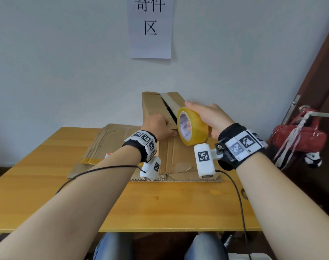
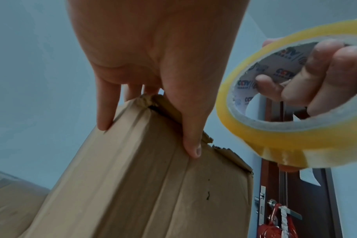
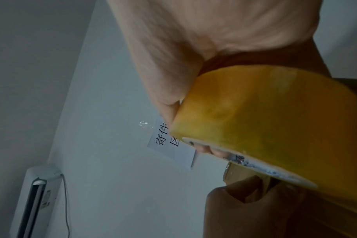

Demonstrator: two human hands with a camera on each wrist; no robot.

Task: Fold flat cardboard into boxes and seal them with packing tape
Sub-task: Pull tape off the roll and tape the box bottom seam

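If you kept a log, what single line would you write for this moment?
left hand: steadies box | right hand: grips tape roll, fingers through core | seam: open | spare cardboard: flat on table

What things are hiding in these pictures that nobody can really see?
- Head view: the seam of the cardboard box is partly covered by the tape roll and the right hand, so any tape stuck there is unclear.
- Left wrist view: the left hand hides the box's top corner.
- Right wrist view: the roll covers part of the paper sign.
- Head view: the small label on the flat cardboard is too small to read.
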